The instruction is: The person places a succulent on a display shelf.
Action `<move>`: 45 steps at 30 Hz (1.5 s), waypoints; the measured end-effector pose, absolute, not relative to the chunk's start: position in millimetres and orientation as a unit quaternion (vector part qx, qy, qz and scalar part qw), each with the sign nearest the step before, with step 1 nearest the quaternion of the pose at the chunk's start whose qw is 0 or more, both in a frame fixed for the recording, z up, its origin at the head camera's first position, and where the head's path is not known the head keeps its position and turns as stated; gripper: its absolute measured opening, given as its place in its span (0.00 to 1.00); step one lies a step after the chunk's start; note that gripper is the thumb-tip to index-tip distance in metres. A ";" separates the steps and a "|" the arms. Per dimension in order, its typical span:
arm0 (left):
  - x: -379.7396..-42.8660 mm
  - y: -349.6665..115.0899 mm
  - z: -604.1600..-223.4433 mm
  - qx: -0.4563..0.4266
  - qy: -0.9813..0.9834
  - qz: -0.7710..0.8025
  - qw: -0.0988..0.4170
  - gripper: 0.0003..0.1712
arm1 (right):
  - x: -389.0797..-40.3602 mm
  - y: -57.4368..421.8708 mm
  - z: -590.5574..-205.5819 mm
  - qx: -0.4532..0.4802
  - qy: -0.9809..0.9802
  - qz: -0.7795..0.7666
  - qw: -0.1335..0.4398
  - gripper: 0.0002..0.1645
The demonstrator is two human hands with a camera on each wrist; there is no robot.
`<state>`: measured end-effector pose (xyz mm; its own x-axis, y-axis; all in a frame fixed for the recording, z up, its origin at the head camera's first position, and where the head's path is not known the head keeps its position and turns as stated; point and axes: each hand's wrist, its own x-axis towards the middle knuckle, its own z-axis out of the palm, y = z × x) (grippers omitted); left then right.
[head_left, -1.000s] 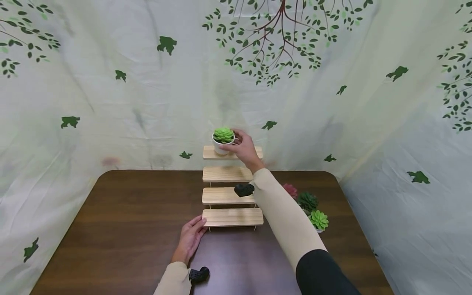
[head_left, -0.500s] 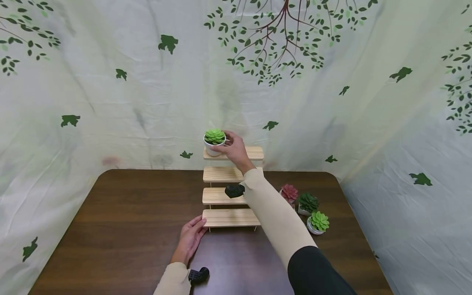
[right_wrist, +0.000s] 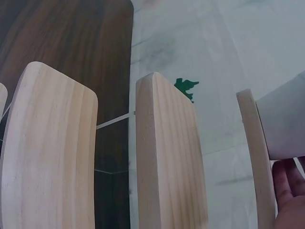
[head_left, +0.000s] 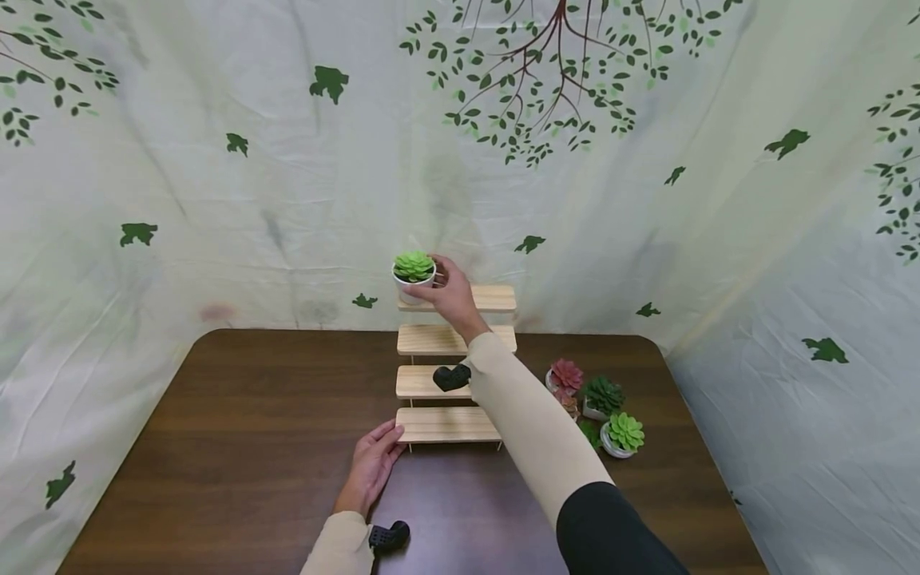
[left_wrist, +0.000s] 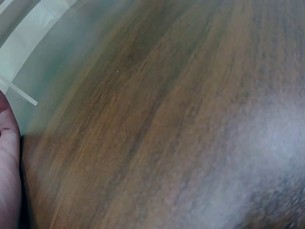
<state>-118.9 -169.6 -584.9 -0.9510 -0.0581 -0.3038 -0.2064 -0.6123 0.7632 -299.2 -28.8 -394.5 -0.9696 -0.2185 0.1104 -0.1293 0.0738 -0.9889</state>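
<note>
A tiered wooden display stand (head_left: pixel 446 425) rises toward the back of the table in stepped shelves. On the left end of its top shelf (head_left: pixel 496 298) is a light-green succulent (head_left: pixel 414 267) in a white pot, upright. My right hand (head_left: pixel 454 302) grips this pot from its right side, thumb in front. In the right wrist view the pot's base (right_wrist: pixel 285 119) sits right against the shelf board, with fingers (right_wrist: pixel 288 191) beside it. My left hand (head_left: pixel 370 467) holds the left end of the lowest shelf; only its edge shows in the left wrist view.
Several potted succulents stand at the table's right: a red one (head_left: pixel 566 376), a dark-green one (head_left: pixel 602 394) and a light-green one (head_left: pixel 624 433), others partly behind the right sleeve (head_left: pixel 528 415). A leaf-printed cloth (head_left: pixel 287 200) hangs behind the brown table (head_left: pixel 251 415).
My right hand has slid left along the top shelf with the potted succulent, slowing at its left end. More of the pots at the right now show. My left hand stays put.
</note>
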 end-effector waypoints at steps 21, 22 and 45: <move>-121.8 -168.9 -586.6 -0.156 0.442 0.882 0.042 0.12 | -280.5 22.2 -403.5 -0.127 0.767 -0.629 -0.007 0.46; -122.0 -168.8 -586.9 -0.157 0.441 0.883 0.041 0.12 | -280.2 26.4 -404.5 -0.125 0.766 -0.631 -0.011 0.46; -121.4 -167.9 -589.6 -0.128 0.439 0.889 0.035 0.13 | -245.5 124.2 -430.0 -0.087 0.750 -0.652 -0.073 0.28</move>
<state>-121.4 -167.9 -589.6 -0.9647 -0.0509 -0.2583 -0.1742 -0.6121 0.7713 -245.5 124.2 -430.0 -0.9742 -0.0352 0.2231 -0.2258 0.1348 -0.9648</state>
